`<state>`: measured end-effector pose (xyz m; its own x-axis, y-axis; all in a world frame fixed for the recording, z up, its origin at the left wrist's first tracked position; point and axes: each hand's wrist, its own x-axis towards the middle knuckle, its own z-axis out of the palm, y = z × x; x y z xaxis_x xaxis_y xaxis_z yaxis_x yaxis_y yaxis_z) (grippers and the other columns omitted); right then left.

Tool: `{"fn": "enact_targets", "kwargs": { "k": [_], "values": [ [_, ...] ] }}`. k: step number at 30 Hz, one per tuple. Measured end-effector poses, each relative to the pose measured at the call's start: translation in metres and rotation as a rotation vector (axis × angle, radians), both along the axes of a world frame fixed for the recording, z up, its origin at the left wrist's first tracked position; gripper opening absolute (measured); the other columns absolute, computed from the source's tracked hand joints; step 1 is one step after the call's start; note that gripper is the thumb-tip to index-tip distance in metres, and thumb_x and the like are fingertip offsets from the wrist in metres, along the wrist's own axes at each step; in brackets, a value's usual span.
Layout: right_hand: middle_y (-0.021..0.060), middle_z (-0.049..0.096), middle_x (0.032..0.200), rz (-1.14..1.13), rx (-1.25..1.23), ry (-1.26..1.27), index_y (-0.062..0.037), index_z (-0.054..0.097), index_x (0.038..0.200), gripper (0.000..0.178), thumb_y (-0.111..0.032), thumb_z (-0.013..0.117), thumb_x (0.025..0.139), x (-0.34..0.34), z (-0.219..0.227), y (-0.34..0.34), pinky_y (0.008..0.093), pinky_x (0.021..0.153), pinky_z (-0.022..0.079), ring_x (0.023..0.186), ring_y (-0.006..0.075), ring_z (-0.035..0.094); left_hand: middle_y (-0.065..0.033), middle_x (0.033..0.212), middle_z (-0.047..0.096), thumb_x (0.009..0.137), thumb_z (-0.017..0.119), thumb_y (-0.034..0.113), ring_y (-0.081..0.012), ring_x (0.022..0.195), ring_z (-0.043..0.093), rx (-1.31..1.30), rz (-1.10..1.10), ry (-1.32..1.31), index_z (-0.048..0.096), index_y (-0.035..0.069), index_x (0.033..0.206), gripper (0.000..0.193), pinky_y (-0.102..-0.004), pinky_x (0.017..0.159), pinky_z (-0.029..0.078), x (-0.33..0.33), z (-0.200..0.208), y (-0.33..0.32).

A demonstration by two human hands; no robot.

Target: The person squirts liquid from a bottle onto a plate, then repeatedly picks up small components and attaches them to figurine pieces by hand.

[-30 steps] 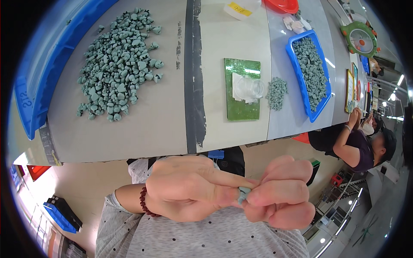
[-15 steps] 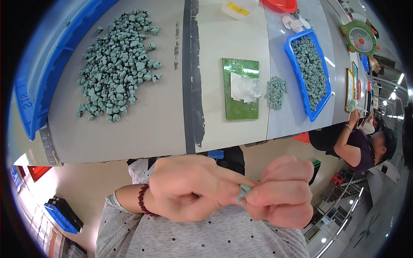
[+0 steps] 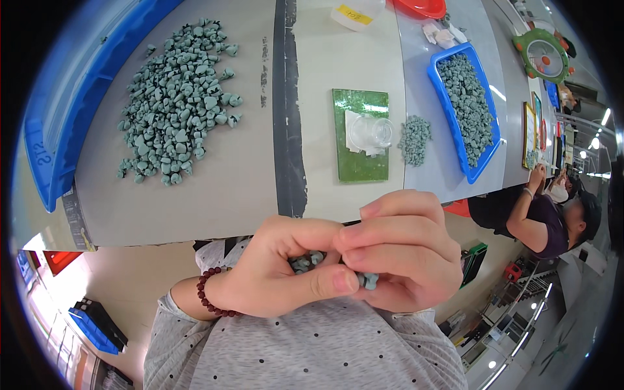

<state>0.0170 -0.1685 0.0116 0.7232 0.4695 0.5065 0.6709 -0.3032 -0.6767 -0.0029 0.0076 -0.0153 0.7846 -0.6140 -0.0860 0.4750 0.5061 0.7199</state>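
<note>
Head view: at the near edge of the worktop (image 3: pixel 227 198), the left hand (image 3: pixel 273 286) curls around small grey-green pieces (image 3: pixel 303 263); the right hand (image 3: pixel 413 250) bunches its fingers against it, any pinch hidden. A matching heap (image 3: pixel 179 104) lies toward the left edge.

Held grey-green pieces (image 3: pixel 303 263) partly hidden

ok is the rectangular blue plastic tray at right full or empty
Not empty: small grey-green pieces cover most of the blue tray; depth unclear.
</note>
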Motion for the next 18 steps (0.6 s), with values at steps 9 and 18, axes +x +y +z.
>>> {"fn": "enact_targets", "kwargs": {
  "k": [9, 18],
  "values": [
    [0.0104, 0.064, 0.09, -0.075, -0.2, -0.084, 0.0013, 0.065, 0.081, 0.029, -0.009, 0.071, 0.054, -0.008, 0.003, -0.011, 0.0314, 0.063, 0.046, 0.076, 0.0258, 0.056, 0.0002, 0.083, 0.059, 0.088, 0.056, 0.015, -0.0025, 0.067, 0.045, 0.127, -0.068, 0.006, 0.058, -0.001, 0.1, 0.02, -0.0187, 0.061, 0.038, 0.003, -0.001, -0.004],
    [0.0051, 0.059, 0.08, -0.883, -0.302, 0.013, 0.0011, 0.062, 0.097, 0.019, -0.002, 0.06, 0.078, 0.024, -0.021, -0.098, 0.0204, 0.055, 0.036, 0.065, 0.0074, 0.046, -0.0034, 0.077, 0.056, 0.09, 0.049, 0.012, -0.0076, 0.062, 0.048, -0.117, 0.115, 0.167, 0.053, 0.004, 0.096, 0.012, -0.0194, 0.055, 0.038, 0.004, -0.012, 0.003]
  ]
}}
